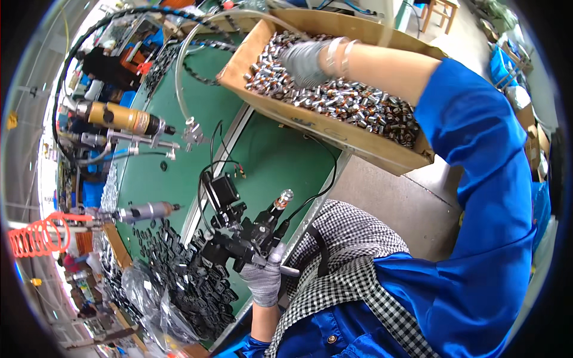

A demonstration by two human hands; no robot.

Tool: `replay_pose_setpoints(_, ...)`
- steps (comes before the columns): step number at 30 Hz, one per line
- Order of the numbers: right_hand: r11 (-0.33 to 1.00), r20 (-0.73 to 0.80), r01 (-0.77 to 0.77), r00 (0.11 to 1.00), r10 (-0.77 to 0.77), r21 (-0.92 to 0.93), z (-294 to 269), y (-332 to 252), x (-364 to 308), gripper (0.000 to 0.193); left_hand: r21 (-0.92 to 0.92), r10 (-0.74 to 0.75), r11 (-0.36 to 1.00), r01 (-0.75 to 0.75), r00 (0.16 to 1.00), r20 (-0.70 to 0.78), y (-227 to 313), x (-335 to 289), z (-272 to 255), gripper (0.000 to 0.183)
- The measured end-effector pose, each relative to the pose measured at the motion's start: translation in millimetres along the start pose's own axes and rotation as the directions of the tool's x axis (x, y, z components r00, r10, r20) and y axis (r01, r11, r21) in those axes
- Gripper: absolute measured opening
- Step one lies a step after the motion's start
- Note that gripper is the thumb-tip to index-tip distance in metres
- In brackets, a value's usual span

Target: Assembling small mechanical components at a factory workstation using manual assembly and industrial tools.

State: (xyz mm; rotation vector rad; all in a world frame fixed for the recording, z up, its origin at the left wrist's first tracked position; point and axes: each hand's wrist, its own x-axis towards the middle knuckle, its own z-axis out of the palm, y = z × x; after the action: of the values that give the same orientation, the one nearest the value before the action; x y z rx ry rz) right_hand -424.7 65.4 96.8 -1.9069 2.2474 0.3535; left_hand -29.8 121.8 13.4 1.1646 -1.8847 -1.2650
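My left hand [262, 283], in a grey-white knit glove, is closed around the lower end of a black clamp-like device [259, 232]. Its thumb points up, and the other fingers are partly hidden behind the device. A small shiny metal cylinder with an orange band [282, 200] sticks up from the device's upper end. At the far right my right hand [305, 62], gloved in grey and smeared by motion, reaches into a heap of similar metal cylinders [358, 106]. A long cardboard box [322, 134] holds the heap. Whether its fingers grip any piece cannot be made out.
A yellow-and-black power driver [119, 117] hangs at the left above the green bench [268, 140]. Below it lies a grey driver [146, 212] beside a red coiled hose [39, 238]. Many black parts [191, 280] and clear plastic bags [146, 292] cover the lower left. Cables cross the bench.
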Motion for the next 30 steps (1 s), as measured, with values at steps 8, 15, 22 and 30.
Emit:
replay_pose_setpoints(8,-0.082,-0.203,0.194,0.971,-0.123,0.978,-39.0,-58.9,-67.1,0.027,-0.033,0.006,0.999,-0.003,0.997,0.08,-3.0,5.1,-0.8,0.058)
replay_pose_setpoints(15,0.373,-0.281,0.34,0.938,-0.204,0.864,-51.8,-108.6,-73.5,0.02,-0.197,0.135,0.976,-0.09,0.964,0.231,-3.4,-6.9,0.0,0.043)
replay_pose_setpoints(22,0.365,-0.583,0.681,0.733,-0.352,0.635,-42.6,-123.5,-53.6,0.026,0.291,0.242,0.908,-0.301,0.945,0.221,-56.7,-12.9,-13.6,0.03)
replay_pose_setpoints(30,0.415,-0.26,0.428,0.878,-0.402,0.803,-51.4,-115.0,-78.4,0.019,0.562,0.379,0.673,-0.482,0.876,0.297,-39.8,-15.6,-24.5,0.032)
